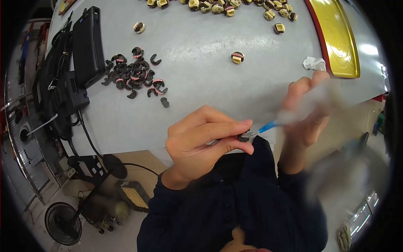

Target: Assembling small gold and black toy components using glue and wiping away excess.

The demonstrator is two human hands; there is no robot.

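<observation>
Small dark piece (pixel 242 137) pinched between thumb and fingers of left hand (pixel 193 140), at 3 o'clock of its knuckles. Right hand (pixel 310 128) curled around translucent applicator (pixel 304 104), both blurred. Blue nozzle (pixel 267 126) points toward piece; contact too small to tell. From held piece: heap of dark curved pieces (pixel 134 74) at 10 o'clock, lone cream-and-dark piece (pixel 237 59) at 12, gold tray (pixel 336 38) between 1 and 2.
</observation>
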